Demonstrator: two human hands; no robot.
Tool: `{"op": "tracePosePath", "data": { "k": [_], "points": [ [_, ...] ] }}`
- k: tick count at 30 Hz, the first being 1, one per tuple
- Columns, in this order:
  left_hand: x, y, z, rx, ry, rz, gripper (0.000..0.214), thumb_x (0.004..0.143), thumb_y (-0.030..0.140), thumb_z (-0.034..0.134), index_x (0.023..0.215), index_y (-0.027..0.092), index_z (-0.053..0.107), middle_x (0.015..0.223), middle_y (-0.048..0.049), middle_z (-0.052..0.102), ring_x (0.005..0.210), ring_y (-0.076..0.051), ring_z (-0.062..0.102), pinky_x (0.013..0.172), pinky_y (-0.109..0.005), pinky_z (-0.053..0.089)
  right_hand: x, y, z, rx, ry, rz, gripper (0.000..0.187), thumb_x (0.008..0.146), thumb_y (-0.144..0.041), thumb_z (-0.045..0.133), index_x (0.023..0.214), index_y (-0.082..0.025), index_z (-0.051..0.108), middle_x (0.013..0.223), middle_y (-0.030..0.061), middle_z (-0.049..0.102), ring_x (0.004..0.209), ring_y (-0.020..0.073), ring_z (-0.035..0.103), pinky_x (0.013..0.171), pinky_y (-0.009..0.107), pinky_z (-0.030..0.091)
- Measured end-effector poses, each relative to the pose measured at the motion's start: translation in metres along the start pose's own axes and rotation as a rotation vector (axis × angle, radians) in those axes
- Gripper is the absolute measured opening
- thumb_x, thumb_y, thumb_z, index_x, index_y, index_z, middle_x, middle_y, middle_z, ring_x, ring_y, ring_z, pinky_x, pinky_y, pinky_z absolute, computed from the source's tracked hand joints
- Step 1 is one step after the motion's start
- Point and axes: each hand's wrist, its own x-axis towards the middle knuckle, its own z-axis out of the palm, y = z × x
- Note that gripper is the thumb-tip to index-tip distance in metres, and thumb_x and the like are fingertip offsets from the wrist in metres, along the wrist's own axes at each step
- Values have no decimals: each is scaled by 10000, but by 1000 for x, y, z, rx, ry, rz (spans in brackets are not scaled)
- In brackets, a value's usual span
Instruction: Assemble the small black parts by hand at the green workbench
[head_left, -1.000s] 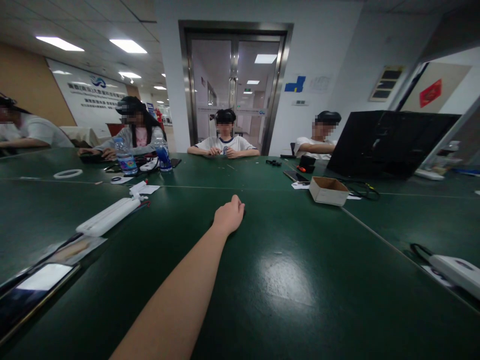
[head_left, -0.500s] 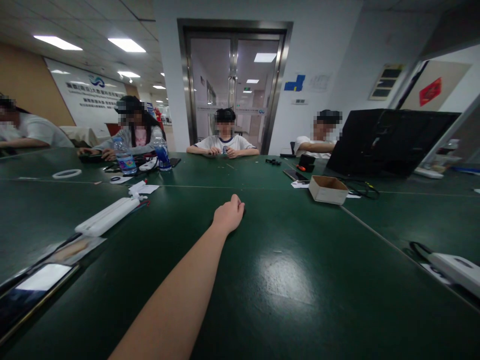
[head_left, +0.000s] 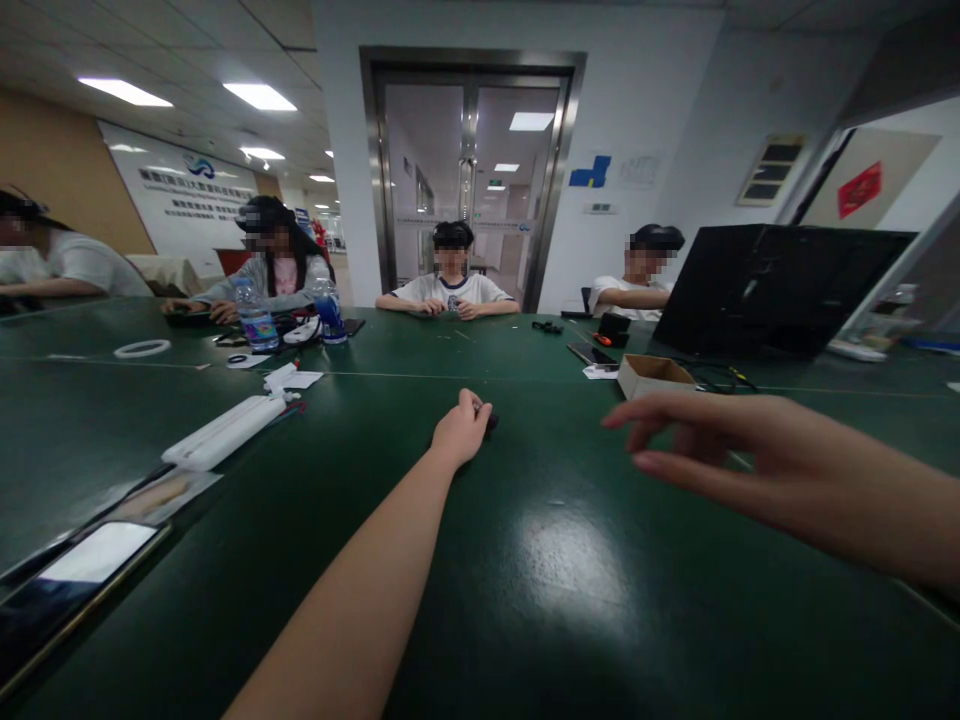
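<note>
- Head view: the left hand point(head_left: 460, 432) curls closed on a small dark object point(head_left: 492, 423).
- The small dark object juts out rightward, long axis hidden.
- Farther right, the right hand point(head_left: 776, 450) hangs apart, fingers parted, apparently holding nothing.

Surface point(head_left: 540, 655): was glossy green, with pale seams
Phone point(head_left: 82, 588): lay near a long white device point(head_left: 225, 432)
White ring point(head_left: 133, 355): lay flat beyond them
Two bottles point(head_left: 259, 325): stood farther back
Dark object point(head_left: 491, 424): showed mid-surface, mostly hidden
Open box point(head_left: 646, 380): stood near a black monitor point(head_left: 765, 290)

Glass doors point(head_left: 424, 150) in a pale wall point(head_left: 637, 80), ceiling lights point(head_left: 260, 97) on
</note>
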Motion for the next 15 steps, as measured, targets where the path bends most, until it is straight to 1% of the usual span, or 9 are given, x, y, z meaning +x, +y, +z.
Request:
{"op": "tracePosePath", "data": {
  "k": [1, 2, 4, 6, 8, 9, 11, 12, 15],
  "points": [
    [2, -3, 1, -57, 16, -4, 260, 912, 452, 367, 987, 214, 441, 913, -63, 630, 805, -192, 598, 711, -295, 429, 22, -2, 14, 12, -127, 4, 197, 709, -321, 783, 886, -274, 711, 731, 34, 631, 540, 136, 569, 433, 219, 447],
    [4, -6, 2, -115, 32, -5, 254, 910, 452, 377, 981, 218, 447, 916, -54, 627, 809, -182, 592, 719, -289, 429, 43, 0, 30, 29, -248, 22, 171, 748, -298, 746, 912, -268, 705, 726, 27, 632, 533, 130, 569, 429, 208, 433],
    [8, -12, 4, -221, 59, 7, 249, 906, 453, 390, 975, 223, 457, 915, -38, 620, 802, -165, 582, 715, -277, 428, 79, 15, 71, 177, -281, 117, 221, 725, -294, 760, 921, -234, 680, 728, 14, 634, 495, 117, 565, 409, 193, 423],
    [14, -17, 7, -290, 80, 11, 246, 903, 449, 404, 973, 220, 463, 899, -30, 613, 776, -152, 572, 692, -264, 425, 105, 37, 115, 353, -229, 293, 354, 742, -333, 747, 1046, -221, 604, 675, -5, 614, 420, 112, 538, 360, 189, 402],
    [19, -23, 10, -328, 114, -5, 237, 898, 435, 424, 966, 212, 463, 873, -24, 608, 748, -138, 564, 677, -253, 420, 122, 56, 157, 495, -194, 490, 352, 811, -403, 676, 1059, -192, 543, 564, -29, 551, 356, 115, 503, 327, 194, 387],
    [21, -25, 10, -343, 130, -13, 232, 897, 429, 430, 962, 208, 460, 859, -21, 605, 735, -132, 561, 674, -249, 418, 128, 62, 175, 590, -237, 541, 325, 852, -432, 622, 1043, -188, 523, 545, -33, 538, 352, 118, 503, 328, 194, 395],
    [24, -29, 11, -380, 146, -24, 229, 900, 423, 427, 965, 205, 452, 825, -12, 601, 710, -123, 560, 664, -244, 418, 135, 69, 201, 827, -314, 519, 260, 907, -431, 536, 987, -185, 509, 549, -30, 534, 375, 109, 508, 347, 182, 411],
    [26, -31, 12, -402, 141, -25, 230, 900, 422, 427, 971, 204, 450, 810, -8, 601, 702, -122, 563, 657, -242, 420, 137, 70, 210, 937, -318, 486, 228, 919, -404, 518, 954, -179, 512, 550, -31, 526, 382, 99, 497, 349, 172, 405],
    [32, -36, 14, -428, 129, -36, 244, 889, 427, 448, 959, 195, 482, 821, -16, 616, 730, -130, 580, 663, -244, 433, 138, 72, 223, 1131, -252, 437, 132, 906, -300, 538, 899, -169, 527, 528, -51, 476, 377, 76, 438, 351, 153, 386]
  ]
}}
